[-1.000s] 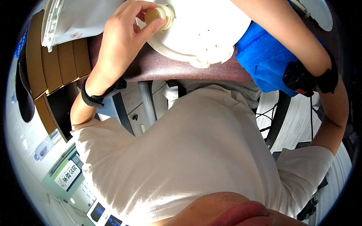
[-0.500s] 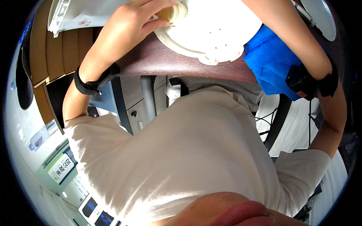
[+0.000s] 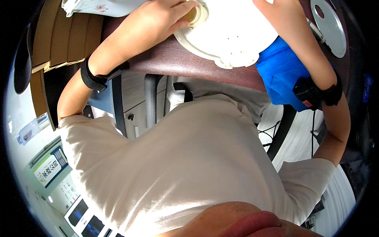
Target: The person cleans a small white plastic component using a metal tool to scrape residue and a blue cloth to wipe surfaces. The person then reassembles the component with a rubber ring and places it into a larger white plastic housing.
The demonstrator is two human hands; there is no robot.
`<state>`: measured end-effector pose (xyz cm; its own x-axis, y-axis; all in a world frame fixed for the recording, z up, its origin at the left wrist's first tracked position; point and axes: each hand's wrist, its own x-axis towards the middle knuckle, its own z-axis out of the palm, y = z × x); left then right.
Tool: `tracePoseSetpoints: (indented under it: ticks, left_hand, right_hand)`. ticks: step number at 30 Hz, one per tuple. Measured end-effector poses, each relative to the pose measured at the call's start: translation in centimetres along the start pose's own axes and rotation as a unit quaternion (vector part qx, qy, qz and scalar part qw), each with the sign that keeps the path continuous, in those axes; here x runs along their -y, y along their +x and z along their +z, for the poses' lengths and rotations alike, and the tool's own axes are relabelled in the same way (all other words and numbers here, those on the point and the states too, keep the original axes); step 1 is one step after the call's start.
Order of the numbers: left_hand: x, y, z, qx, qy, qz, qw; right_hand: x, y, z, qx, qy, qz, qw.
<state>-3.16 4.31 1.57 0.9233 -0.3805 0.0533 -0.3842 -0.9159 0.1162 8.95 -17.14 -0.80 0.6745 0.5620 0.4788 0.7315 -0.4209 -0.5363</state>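
Note:
A white round plastic part (image 3: 237, 27) with notched tabs on its near edge lies on the dark red table (image 3: 173, 59). My left hand (image 3: 167, 17) is closed, its thumb and fingers pinching a short cream plastic ring (image 3: 202, 16) at the part's left side. Over the right side of the same part reaches my right hand (image 3: 282, 12); the upper edge of the picture cuts off its fingers, so their grip does not show. Beneath my right forearm lies a bright blue cloth (image 3: 276, 71).
At the far left stands a white container with a flower print (image 3: 106, 7). Brown cardboard (image 3: 65, 39) is beside it. A grey oval plate with a hole (image 3: 331, 29) lies at the far right, beyond my right forearm. Drawers (image 3: 134, 116) and black cables (image 3: 272, 132) are below the table.
The view has shifted, so the white part and my left hand appear further right. More of my right hand and the grey oval plate shows. My left hand stays on the cream ring.

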Motion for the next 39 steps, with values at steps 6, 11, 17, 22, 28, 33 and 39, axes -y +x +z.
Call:
tracePoseSetpoints:
  ticks: [6,11,17,22,28,33,39]
  left_hand:
    - [-0.3,0.3,-0.3,-0.030,-0.017,0.041,0.999]
    - [0.5,0.3,-0.1,-0.043,0.035,0.086,0.995]
    - [0.7,0.3,0.0,-0.068,0.119,0.138,0.981]
    - [0.9,-0.3,0.2,-0.058,0.061,0.082,0.993]
    - [1.0,-0.1,0.0,-0.074,0.048,0.090,0.992]
    - [1.3,-0.1,-0.6,-0.042,-0.017,0.069,0.997]
    - [2.8,-0.4,-0.8,-0.007,-0.150,0.030,0.988]
  right_hand:
    - [0.3,-0.2,-0.5,0.005,-0.009,0.013,1.000]
    - [-0.9,-0.2,-0.1,-0.005,0.000,-0.025,1.000]
    - [-0.8,-0.1,-0.2,0.001,-0.009,-0.024,1.000]
    - [-1.3,-0.3,-0.1,0.002,-0.026,-0.014,1.000]
    - [-1.4,-0.5,-0.3,0.014,-0.026,0.013,0.999]
    - [-1.3,-0.7,-0.5,0.031,-0.026,0.037,0.999]
    - [-1.4,-0.8,-0.7,0.027,-0.028,0.022,0.999]
